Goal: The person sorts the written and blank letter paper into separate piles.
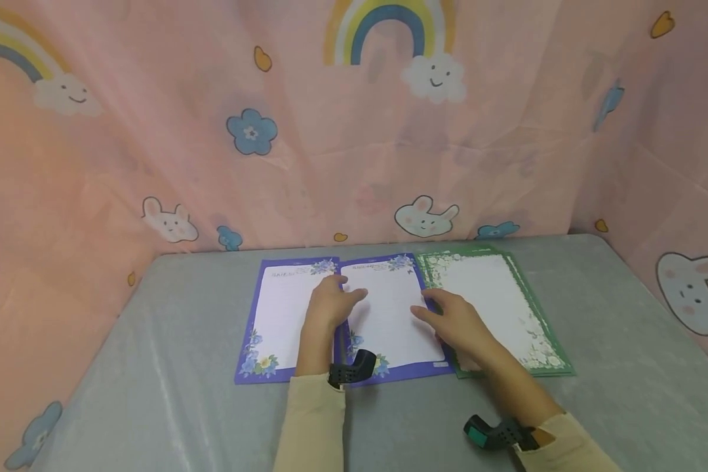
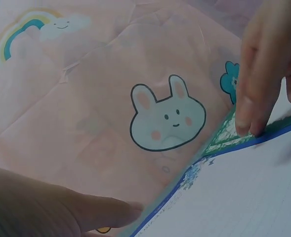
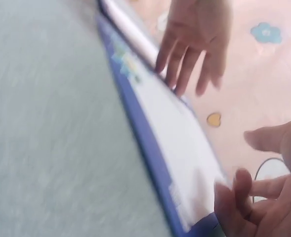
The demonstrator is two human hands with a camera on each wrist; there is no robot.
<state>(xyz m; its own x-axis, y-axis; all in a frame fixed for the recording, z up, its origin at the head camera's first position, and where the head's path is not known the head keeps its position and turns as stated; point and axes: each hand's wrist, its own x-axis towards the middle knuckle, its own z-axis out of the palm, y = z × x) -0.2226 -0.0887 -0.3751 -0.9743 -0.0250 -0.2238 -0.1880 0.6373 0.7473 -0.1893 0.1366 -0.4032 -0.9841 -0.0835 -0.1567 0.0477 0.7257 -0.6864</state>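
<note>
Two purple-bordered sheets with blue flowers lie side by side: the left sheet (image 1: 295,301) and the middle sheet (image 1: 389,314). A green-bordered sheet with white flowers (image 1: 495,295) lies to their right, with at least one more green edge beneath it. My left hand (image 1: 329,305) is over the seam between the purple sheets, thumb spread away from the fingers. At the middle sheet's right edge, where it meets the green one, is my right hand (image 1: 460,324), fingertips low beside the border and thumb apart. In the right wrist view, the left fingers (image 3: 177,69) extend down along the seam.
A grey cloth-covered table (image 1: 183,354) carries the sheets. Behind it and at both sides hangs a pink curtain (image 1: 330,170) printed with rainbows, rabbits and flowers. Each wrist wears a black strap device (image 1: 354,370).
</note>
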